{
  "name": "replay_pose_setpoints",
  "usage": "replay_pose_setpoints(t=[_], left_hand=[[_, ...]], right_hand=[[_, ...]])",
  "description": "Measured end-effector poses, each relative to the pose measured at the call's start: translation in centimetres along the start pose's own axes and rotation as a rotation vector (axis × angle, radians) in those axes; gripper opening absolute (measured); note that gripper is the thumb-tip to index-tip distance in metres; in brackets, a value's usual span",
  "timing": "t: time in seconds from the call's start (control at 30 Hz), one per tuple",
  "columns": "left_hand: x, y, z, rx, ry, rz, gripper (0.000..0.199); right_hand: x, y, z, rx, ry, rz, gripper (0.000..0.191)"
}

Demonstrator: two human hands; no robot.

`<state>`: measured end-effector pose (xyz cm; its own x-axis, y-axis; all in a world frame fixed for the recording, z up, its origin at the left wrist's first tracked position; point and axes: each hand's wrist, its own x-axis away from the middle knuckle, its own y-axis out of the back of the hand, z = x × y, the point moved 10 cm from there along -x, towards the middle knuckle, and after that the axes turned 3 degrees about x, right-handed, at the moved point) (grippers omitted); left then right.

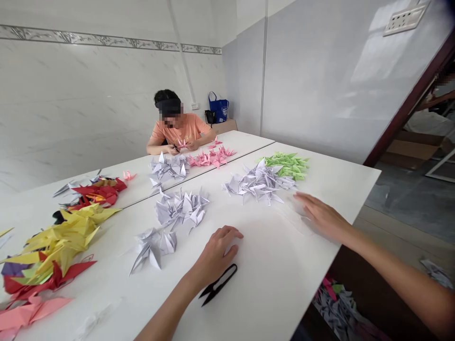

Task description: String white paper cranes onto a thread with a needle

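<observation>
My left hand (221,252) rests on the white table, loosely curled with its thumb apart and nothing visible in it. Right beside it, toward me, lie black thread snips (218,285). Over the table's right part, my right hand (320,215) is stretched out, fingers extended and slightly blurred, near a pile of white folded paper cranes (258,182). A thin clear strand (296,220) seems to lie by that hand. Left of my left hand sit a few white cranes (154,246), with another white crane heap (182,207) behind them.
Green cranes (289,166) adjoin the right white pile. Yellow cranes (67,237) and red ones (101,193) cover the left side. Across the table (270,303) a person (179,128) handles a pink crane beside pink cranes (213,156). More cranes (339,303) lie below the right edge.
</observation>
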<state>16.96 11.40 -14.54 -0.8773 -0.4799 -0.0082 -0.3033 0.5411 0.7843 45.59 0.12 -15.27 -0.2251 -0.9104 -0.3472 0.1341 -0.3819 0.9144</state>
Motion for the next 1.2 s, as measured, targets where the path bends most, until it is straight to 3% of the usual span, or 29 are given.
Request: replay_pose_setpoints(t=[0.07,0.2,0.33,0.53,0.73,0.87,1.03,1.2], left_hand=[[0.1,0.0,-0.3,-0.011,-0.018,-0.007,0.033],[0.3,-0.2,-0.7,-0.042,-0.033,-0.018,0.034],[0.2,-0.3,-0.8,-0.063,-0.033,-0.025,0.036],[0.1,-0.4,-0.8,-0.061,-0.034,-0.021,0.036],[0.1,-0.4,-0.7,-0.031,-0.042,-0.03,0.037],[0.2,-0.4,-0.6,0.015,-0.032,-0.048,0.037],[-0.5,0.3,1.2,0.148,0.045,-0.108,0.037],[-2.7,1.9,4.5,0.321,0.166,-0.2,0.041]], right_hand=[[-3.0,0.5,-2.4,-0.077,-0.126,-0.088,0.052],[-8.2,-0.7,-4.7,-0.11,-0.163,-0.132,0.055],[-10.0,-2.9,-2.8,-0.139,-0.056,-0.088,0.05],[-8.9,-3.6,1.7,-0.152,0.046,-0.041,0.046],[-11.8,-1.2,-1.2,-0.139,-0.088,-0.096,0.045],[-16.4,-2.1,-2.6,-0.2,-0.129,-0.037,0.035],[-21.0,-4.6,-0.3,-0.321,-0.031,0.1,0.033],[-21.9,-4.0,0.8,-0.452,0.05,0.113,0.032]])
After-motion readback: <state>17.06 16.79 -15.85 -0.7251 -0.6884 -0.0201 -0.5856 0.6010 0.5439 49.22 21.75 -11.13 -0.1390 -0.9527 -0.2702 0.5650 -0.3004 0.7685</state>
